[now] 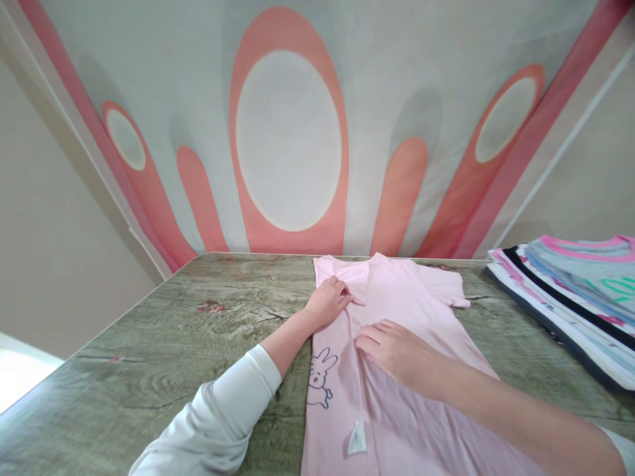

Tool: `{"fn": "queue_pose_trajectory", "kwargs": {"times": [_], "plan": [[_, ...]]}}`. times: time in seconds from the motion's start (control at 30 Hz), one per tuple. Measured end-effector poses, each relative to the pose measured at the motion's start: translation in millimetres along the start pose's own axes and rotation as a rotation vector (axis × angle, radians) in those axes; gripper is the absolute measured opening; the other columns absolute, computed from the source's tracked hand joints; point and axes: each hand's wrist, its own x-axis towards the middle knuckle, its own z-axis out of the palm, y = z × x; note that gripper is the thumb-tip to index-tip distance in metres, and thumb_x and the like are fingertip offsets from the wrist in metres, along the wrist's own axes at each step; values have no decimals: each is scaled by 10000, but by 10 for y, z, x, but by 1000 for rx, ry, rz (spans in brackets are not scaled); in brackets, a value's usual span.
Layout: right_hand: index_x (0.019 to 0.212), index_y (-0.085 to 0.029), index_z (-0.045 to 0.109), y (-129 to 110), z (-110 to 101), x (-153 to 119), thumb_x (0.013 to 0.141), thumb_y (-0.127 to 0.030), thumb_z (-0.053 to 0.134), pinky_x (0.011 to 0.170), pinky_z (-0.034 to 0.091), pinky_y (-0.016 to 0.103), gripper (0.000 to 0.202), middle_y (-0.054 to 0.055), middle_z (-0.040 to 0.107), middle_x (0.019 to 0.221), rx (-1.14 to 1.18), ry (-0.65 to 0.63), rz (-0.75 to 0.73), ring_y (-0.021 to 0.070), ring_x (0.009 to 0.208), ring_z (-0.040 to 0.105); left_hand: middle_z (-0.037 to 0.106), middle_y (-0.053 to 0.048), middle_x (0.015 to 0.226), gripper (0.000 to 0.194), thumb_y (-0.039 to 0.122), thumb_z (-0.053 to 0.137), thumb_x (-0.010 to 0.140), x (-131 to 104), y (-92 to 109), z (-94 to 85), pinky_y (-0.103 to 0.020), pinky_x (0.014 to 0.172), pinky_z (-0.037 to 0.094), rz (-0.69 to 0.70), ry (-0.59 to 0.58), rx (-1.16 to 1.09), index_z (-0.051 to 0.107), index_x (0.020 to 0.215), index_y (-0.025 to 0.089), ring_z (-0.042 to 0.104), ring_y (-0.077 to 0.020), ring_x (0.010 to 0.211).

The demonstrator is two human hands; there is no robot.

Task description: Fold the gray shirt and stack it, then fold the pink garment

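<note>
A pink short-sleeved T-shirt [421,297] lies spread on the wooden-look table, with its left side folded inward in a long strip. On that strip show a line-drawn rabbit and, lower down, a white care label [357,438]. My left hand [328,303] is closed at the folded-over sleeve near the shoulder, its fingertips pinching the cloth. Lower and to the right, my right hand [391,347] has its fingers curled together at the inner edge of the folded strip. Its fingertips are partly hidden against the cloth.
A stack of folded clothes [580,291] stands at the right of the table [198,357], a grey top with pink neckline uppermost. Behind the table's far edge hangs a pale backdrop [198,79] with coral arches and ovals.
</note>
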Motion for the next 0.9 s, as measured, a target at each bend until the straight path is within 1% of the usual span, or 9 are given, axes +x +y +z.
{"fn": "queue_pose_trajectory", "kwargs": {"times": [0.2, 0.3, 0.4, 0.47, 0.53, 0.67, 0.77, 0.8, 0.9], "plan": [[736, -169, 550, -191, 16, 13, 869, -138, 438, 597, 324, 299, 176, 41, 586, 760, -116, 43, -294, 154, 666, 495, 532, -61, 920, 151, 294, 487, 860, -2, 31, -10, -316, 829, 414, -1, 16, 4, 574, 872, 172, 514, -194, 905], [707, -173, 537, -235, 25, 1, 873, -142, 429, 582, 309, 295, 200, 25, 578, 714, -90, 51, -335, 140, 627, 476, 533, -63, 919, 132, 269, 493, 855, 2, 42, -16, -324, 840, 410, 19, 27, -1, 578, 873, 170, 505, -200, 922], [747, -178, 557, -168, -34, 4, 866, -167, 447, 629, 346, 290, 162, 22, 600, 743, 21, 38, -294, 139, 672, 506, 535, -64, 930, 119, 254, 497, 851, 8, 50, -28, -333, 854, 406, 51, 29, -10, 580, 887, 176, 495, -207, 947], [801, -182, 583, 24, -91, 5, 860, -198, 461, 690, 378, 288, 136, 27, 618, 790, 126, 67, -180, 144, 739, 536, 538, -68, 955, 120, 242, 486, 855, 13, 60, -38, -340, 867, 398, 76, 27, -13, 579, 900, 181, 489, -210, 963], [854, -184, 602, 370, -134, -34, 851, -210, 469, 748, 402, 284, 135, 36, 630, 855, 232, 144, 20, 148, 807, 557, 545, -69, 971, 131, 234, 465, 866, 18, 74, -47, -344, 879, 390, 102, 16, -14, 580, 905, 185, 490, -210, 969], [989, -151, 595, 1322, -138, -339, 772, -199, 539, 765, 448, 291, 229, 81, 638, 974, 320, 312, 636, 167, 831, 586, 566, -65, 976, 196, 249, 409, 896, 22, 101, -55, -342, 884, 386, 112, -29, -11, 595, 918, 192, 502, -206, 971], [1089, -110, 566, 1899, -102, -694, 740, -223, 580, 751, 463, 295, 367, 122, 636, 1029, 217, 295, 1057, 205, 873, 603, 577, -69, 991, 237, 276, 386, 906, 19, 118, -64, -347, 892, 381, 98, -56, -12, 608, 940, 199, 507, -210, 985], [1091, -92, 567, 2024, -88, -801, 742, -230, 579, 759, 463, 303, 376, 141, 636, 1036, 171, 317, 1154, 220, 896, 603, 581, -69, 998, 244, 284, 386, 906, 17, 126, -68, -351, 898, 378, 101, -61, -15, 612, 947, 202, 508, -210, 991], [1007, -94, 620, 2215, -36, -1011, 763, -309, 564, 756, 466, 308, 331, 151, 659, 989, 114, 347, 1247, 248, 916, 608, 588, -61, 1047, 259, 297, 387, 907, 6, 158, -81, -359, 940, 353, 133, -72, -32, 617, 993, 214, 507, -203, 1025]]}}
